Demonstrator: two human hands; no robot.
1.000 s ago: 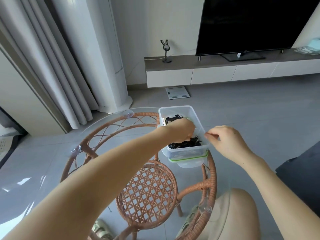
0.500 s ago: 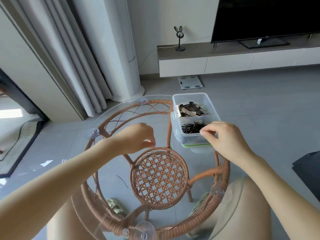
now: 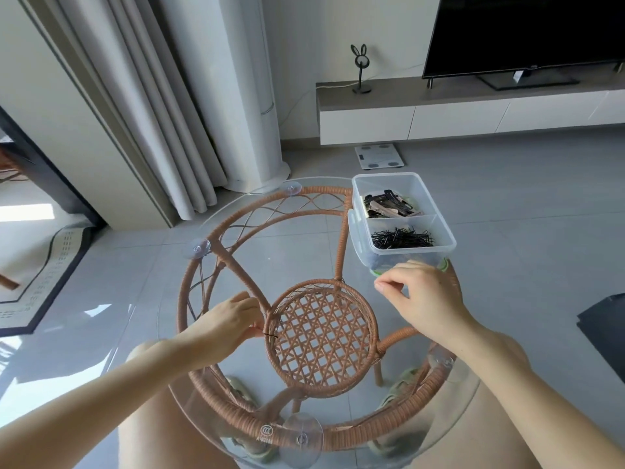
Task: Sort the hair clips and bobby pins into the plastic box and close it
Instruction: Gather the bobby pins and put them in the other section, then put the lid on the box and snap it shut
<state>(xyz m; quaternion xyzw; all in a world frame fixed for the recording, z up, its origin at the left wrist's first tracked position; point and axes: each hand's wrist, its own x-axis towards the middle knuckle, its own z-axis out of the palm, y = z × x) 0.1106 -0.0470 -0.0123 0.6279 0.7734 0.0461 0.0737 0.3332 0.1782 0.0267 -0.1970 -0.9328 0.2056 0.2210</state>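
Head view: glass-topped desk on a wicker frame. Left hand low near the centre, fingertips pinched on a single bobby pin lying on the glass, probably a stray one to gather. Right hand curled at the near edge of the plastic box, fingers pinched; whether it holds anything, cannot tell, likely steadying. Box open at the desk's far right: hair clips in the far compartment, bobby pins in the near one. Green-edged lid seems to sit beneath the box, so closing remains.
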